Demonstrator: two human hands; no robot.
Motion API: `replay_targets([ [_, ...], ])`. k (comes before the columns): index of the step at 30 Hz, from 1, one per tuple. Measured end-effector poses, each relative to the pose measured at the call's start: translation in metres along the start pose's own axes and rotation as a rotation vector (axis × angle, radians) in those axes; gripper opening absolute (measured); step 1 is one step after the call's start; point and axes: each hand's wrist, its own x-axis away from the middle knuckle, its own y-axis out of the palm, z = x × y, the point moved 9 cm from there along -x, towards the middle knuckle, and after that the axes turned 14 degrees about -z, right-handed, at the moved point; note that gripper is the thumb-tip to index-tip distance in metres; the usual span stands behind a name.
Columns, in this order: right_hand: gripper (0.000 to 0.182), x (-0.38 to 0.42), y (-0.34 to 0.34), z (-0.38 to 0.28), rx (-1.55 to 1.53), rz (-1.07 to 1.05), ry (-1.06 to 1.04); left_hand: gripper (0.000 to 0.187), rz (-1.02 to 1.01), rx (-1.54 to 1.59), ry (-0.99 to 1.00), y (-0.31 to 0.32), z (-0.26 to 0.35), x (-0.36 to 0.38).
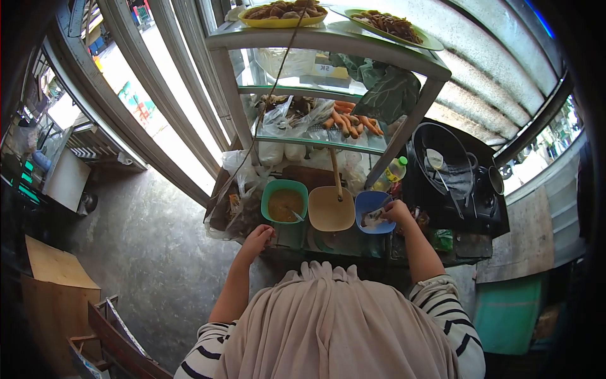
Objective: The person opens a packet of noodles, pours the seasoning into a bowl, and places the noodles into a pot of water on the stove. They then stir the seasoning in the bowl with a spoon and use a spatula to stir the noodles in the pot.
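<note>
My right hand (396,213) is closed on a small whitish packet with dark markings (374,218), low over the blue bowl (366,203); its contents are too small to make out. Beside it stands a beige bowl (331,215), with a wooden-handled utensil (336,175) leaning at its far rim. Farther left, a green bowl (266,205) holds brownish liquid and a spoon (296,215). My left hand (259,240) rests near the counter's front edge, just left of the green bowl. Its fingers are curled in, and whatever they might hold is hidden.
A glass display case (328,145) rises behind the bowls, with carrots (353,120) inside and two plates of food on top. To the right are a wok (442,151) on a black stove (489,218) and a yellow-capped bottle (396,168). Plastic bags (238,165) crowd the left.
</note>
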Motion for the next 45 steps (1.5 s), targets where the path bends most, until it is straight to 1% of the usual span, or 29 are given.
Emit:
replay_targets([
  [2, 0.022, 0.000, 0.005, -0.008, 0.017, -0.026, 0.003, 0.021, -0.001, -0.005, 0.000, 0.000, 0.000, -0.001],
  [4, 0.023, 0.001, 0.012, -0.022, -0.058, -0.057, -0.083, 0.021, 0.008, -0.011, -0.004, 0.001, 0.000, -0.002],
  [5, 0.023, 0.000, 0.012, -0.023, -0.057, -0.059, -0.083, 0.021, 0.009, -0.010, -0.006, 0.002, -0.001, -0.002],
  [7, 0.020, -0.003, 0.010, -0.021, 0.134, 0.007, 0.001, 0.021, 0.004, -0.024, 0.013, 0.003, -0.002, -0.002],
  [8, 0.020, -0.004, 0.012, -0.022, 0.134, 0.008, -0.001, 0.021, 0.006, -0.025, 0.014, 0.003, -0.002, -0.002],
  [10, 0.017, 0.002, 0.006, -0.028, 0.402, 0.213, 0.006, 0.021, -0.007, -0.030, 0.009, 0.005, -0.004, -0.001],
  [11, 0.017, 0.001, 0.009, -0.028, 0.401, 0.213, 0.005, 0.021, -0.007, -0.031, 0.009, 0.005, -0.005, 0.000],
  [13, 0.015, -0.001, 0.013, -0.031, 0.516, 0.269, 0.038, 0.021, -0.006, -0.010, 0.013, 0.006, -0.005, 0.001],
  [14, 0.015, -0.001, 0.014, -0.028, 0.515, 0.268, 0.040, 0.021, -0.007, -0.010, 0.012, 0.006, -0.006, 0.001],
  [16, 0.014, 0.010, 0.016, -0.041, 0.447, 0.213, -0.054, 0.022, 0.002, -0.011, -0.002, 0.008, -0.003, 0.006],
  [17, 0.014, 0.008, 0.018, -0.041, 0.447, 0.212, -0.056, 0.022, 0.004, -0.010, -0.003, 0.008, -0.004, 0.006],
  [19, 0.012, 0.011, 0.016, -0.050, 0.494, 0.279, -0.076, 0.022, 0.006, 0.004, -0.001, 0.007, -0.006, 0.006],
  [20, 0.012, 0.010, 0.011, -0.051, 0.495, 0.279, -0.078, 0.022, 0.008, 0.004, -0.001, 0.005, -0.007, 0.006],
  [22, 0.012, 0.016, 0.041, -0.060, 0.336, -0.343, -0.157, 0.022, 0.005, -0.002, 0.002, 0.005, -0.008, 0.006],
  [23, 0.012, 0.010, 0.042, -0.052, 0.335, -0.344, -0.155, 0.022, 0.003, -0.002, 0.001, 0.005, -0.009, 0.007],
  [25, 0.014, 0.001, -0.008, -0.039, 0.624, 0.288, 0.014, 0.022, 0.010, -0.024, -0.002, 0.003, -0.010, 0.006],
  [26, 0.017, -0.010, -0.004, -0.030, 0.512, 0.266, 0.024, 0.022, 0.012, -0.027, 0.000, 0.002, -0.010, 0.006],
  [29, 0.022, -0.013, -0.005, -0.028, 0.602, 0.203, 0.030, 0.020, -0.001, -0.016, -0.016, 0.004, -0.015, 0.008],
  [30, 0.025, -0.012, -0.015, -0.027, 0.509, 0.239, 0.098, 0.020, -0.003, -0.019, -0.017, 0.005, -0.014, 0.008],
  [31, 0.025, -0.009, -0.019, -0.032, 0.506, 0.241, 0.098, 0.020, -0.003, -0.022, -0.016, 0.005, -0.012, 0.008],
  [33, 0.028, -0.010, -0.014, -0.033, 0.443, 0.125, 0.076, 0.021, 0.006, -0.013, -0.014, 0.007, -0.008, 0.010],
  [34, 0.028, -0.016, -0.014, -0.027, 0.441, 0.121, 0.077, 0.021, 0.012, -0.008, -0.015, 0.007, -0.007, 0.013],
  [36, 0.033, -0.028, -0.012, -0.027, 0.327, 0.030, 0.012, 0.021, 0.008, -0.024, -0.024, 0.005, -0.008, 0.011],
  [37, 0.033, -0.029, -0.013, -0.027, 0.328, 0.031, 0.011, 0.020, 0.003, -0.031, -0.034, 0.005, -0.010, 0.010],
  [39, 0.041, -0.021, -0.020, -0.020, 0.479, 0.139, 0.104, 0.020, 0.001, -0.032, -0.031, 0.006, -0.012, 0.011],
  [40, 0.041, -0.019, -0.022, -0.020, 0.477, 0.142, 0.103, 0.021, 0.000, -0.035, -0.022, 0.004, -0.009, 0.011],
  [42, 0.036, -0.016, -0.013, -0.024, 0.398, 0.008, -0.069, 0.021, 0.002, -0.036, -0.021, 0.004, -0.008, 0.010],
  [43, 0.036, -0.023, -0.012, -0.015, 0.398, 0.007, -0.068, 0.021, 0.002, -0.039, -0.024, 0.004, -0.008, 0.011],
  [45, 0.028, -0.031, -0.011, -0.001, -0.152, -0.046, -0.113, 0.021, 0.002, -0.039, -0.024, 0.004, -0.007, 0.012],
])
